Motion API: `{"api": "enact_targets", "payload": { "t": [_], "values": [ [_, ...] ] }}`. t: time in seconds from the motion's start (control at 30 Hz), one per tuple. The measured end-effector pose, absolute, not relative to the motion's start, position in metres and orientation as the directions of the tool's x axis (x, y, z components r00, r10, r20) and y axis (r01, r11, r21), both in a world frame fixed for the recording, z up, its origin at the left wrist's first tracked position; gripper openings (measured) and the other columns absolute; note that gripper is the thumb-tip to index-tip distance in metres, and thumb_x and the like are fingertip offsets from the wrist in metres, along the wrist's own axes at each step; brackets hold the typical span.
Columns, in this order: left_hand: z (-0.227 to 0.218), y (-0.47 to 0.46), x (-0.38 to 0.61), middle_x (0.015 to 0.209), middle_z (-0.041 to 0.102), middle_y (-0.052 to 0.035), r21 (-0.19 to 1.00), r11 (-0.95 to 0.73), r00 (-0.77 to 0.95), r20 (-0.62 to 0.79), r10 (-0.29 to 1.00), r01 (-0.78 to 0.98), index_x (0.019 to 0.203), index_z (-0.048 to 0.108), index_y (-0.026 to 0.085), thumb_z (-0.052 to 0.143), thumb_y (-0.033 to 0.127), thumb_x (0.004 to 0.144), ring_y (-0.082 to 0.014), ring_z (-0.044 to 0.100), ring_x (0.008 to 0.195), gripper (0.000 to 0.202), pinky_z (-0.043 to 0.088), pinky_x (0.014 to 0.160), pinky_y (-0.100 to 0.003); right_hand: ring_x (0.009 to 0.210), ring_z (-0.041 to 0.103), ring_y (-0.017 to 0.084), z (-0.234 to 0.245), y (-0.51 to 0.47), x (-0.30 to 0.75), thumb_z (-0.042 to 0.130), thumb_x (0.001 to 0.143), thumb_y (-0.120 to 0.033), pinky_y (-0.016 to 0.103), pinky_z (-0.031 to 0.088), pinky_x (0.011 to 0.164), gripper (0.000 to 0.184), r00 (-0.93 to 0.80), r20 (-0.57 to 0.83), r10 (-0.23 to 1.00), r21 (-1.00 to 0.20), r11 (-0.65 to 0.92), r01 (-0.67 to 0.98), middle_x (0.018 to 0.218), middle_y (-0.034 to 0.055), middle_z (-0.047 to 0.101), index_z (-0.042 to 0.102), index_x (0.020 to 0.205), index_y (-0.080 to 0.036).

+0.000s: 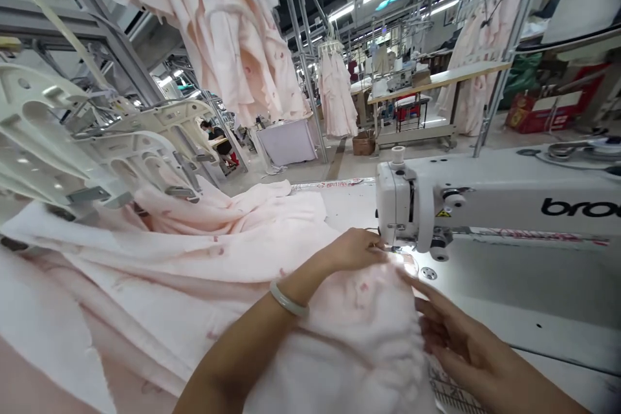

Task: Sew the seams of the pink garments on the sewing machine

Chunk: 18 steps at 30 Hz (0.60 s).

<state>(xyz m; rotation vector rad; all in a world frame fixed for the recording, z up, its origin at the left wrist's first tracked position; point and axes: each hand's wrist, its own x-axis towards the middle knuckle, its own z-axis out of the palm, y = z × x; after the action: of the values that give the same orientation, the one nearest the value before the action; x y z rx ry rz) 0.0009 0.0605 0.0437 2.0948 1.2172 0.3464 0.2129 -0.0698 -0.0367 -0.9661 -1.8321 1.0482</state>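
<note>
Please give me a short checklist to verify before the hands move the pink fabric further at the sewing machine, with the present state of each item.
1. Left hand rests on the pink fabric, beside the sewing machine head: ok.
2. Left hand is apart from the needle area: cannot tell; it lies very close and the needle is too small to see.
3. Right hand touches the fabric's right edge with its fingers stretched out: ok.
4. Fabric lies smooth between the hands: not ok; it is ruffled near the right hand.
5. Bracelet on the left wrist is apart from the machine: ok.
</note>
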Motion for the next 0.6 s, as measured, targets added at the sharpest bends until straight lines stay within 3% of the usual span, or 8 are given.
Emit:
{"api": "enact_targets", "payload": {
  "t": [0.07, 0.13, 0.2, 0.27, 0.4, 0.6],
  "values": [
    [0.037, 0.066, 0.007, 0.082, 0.068, -0.0003, 0.679, -0.317, 0.532, -0.127, 0.837, 0.662, 0.074, 0.066, 0.019, 0.073, 0.032, 0.083, -0.0202, 0.064, 0.087, 0.018, 0.046, 0.075, -0.026, 0.111, 0.075, 0.025, -0.041, -0.055, 0.227, 0.044, 0.11, -0.035, 0.038, 0.063, 0.091, 0.054, -0.504, 0.303, 0.809, -0.784, 0.512, 0.351, 0.131, 0.0093, 0.072, 0.038, 0.164, -0.037],
    [0.033, 0.07, 0.011, 0.077, 0.066, 0.0012, 0.686, -0.299, 0.529, -0.147, 0.836, 0.663, 0.071, 0.064, 0.018, 0.072, 0.03, 0.082, -0.0185, 0.062, 0.082, 0.018, 0.044, 0.071, -0.025, 0.11, 0.074, 0.026, -0.037, -0.039, 0.236, 0.047, 0.108, -0.028, 0.036, 0.063, 0.088, 0.045, -0.592, 0.39, 0.706, -0.567, 0.69, 0.449, 0.129, 0.0101, 0.073, 0.054, 0.152, -0.031],
    [0.032, 0.071, 0.012, 0.07, 0.06, 0.0025, 0.692, -0.28, 0.518, -0.159, 0.841, 0.666, 0.066, 0.059, 0.018, 0.071, 0.028, 0.082, -0.0162, 0.057, 0.074, 0.023, 0.041, 0.065, -0.025, 0.092, 0.075, 0.025, -0.031, -0.023, 0.239, 0.051, 0.105, -0.021, 0.034, 0.061, 0.074, 0.035, -0.698, 0.441, 0.564, -0.321, 0.825, 0.464, 0.111, 0.0104, 0.076, 0.064, 0.138, -0.024],
    [0.031, 0.072, 0.012, 0.067, 0.057, 0.003, 0.698, -0.263, 0.501, -0.157, 0.851, 0.666, 0.063, 0.056, 0.018, 0.07, 0.027, 0.083, -0.0147, 0.054, 0.071, 0.026, 0.038, 0.062, -0.024, 0.076, 0.069, 0.025, -0.028, -0.01, 0.239, 0.049, 0.104, -0.016, 0.035, 0.056, 0.065, 0.03, -0.759, 0.475, 0.446, -0.161, 0.892, 0.423, 0.092, 0.0092, 0.074, 0.067, 0.128, -0.018],
    [0.027, 0.073, 0.01, 0.074, 0.064, 0.0025, 0.707, -0.244, 0.485, -0.159, 0.86, 0.664, 0.064, 0.058, 0.017, 0.07, 0.024, 0.082, -0.0146, 0.056, 0.074, 0.022, 0.04, 0.064, -0.024, 0.076, 0.065, 0.026, -0.03, -0.003, 0.234, 0.041, 0.11, -0.021, 0.039, 0.054, 0.066, 0.027, -0.746, 0.56, 0.362, -0.056, 0.914, 0.402, 0.092, 0.0114, 0.071, 0.063, 0.124, -0.014],
    [0.024, 0.062, 0.008, 0.082, 0.075, 0.0011, 0.696, -0.232, 0.476, -0.179, 0.861, 0.68, 0.077, 0.073, 0.019, 0.071, 0.021, 0.08, -0.0181, 0.066, 0.083, 0.004, 0.048, 0.076, -0.025, 0.094, 0.07, 0.025, -0.026, -0.012, 0.231, 0.036, 0.112, -0.019, 0.036, 0.058, 0.078, 0.028, -0.73, 0.596, 0.335, -0.029, 0.917, 0.397, 0.108, 0.015, 0.073, 0.062, 0.119, -0.013]
  ]
}}
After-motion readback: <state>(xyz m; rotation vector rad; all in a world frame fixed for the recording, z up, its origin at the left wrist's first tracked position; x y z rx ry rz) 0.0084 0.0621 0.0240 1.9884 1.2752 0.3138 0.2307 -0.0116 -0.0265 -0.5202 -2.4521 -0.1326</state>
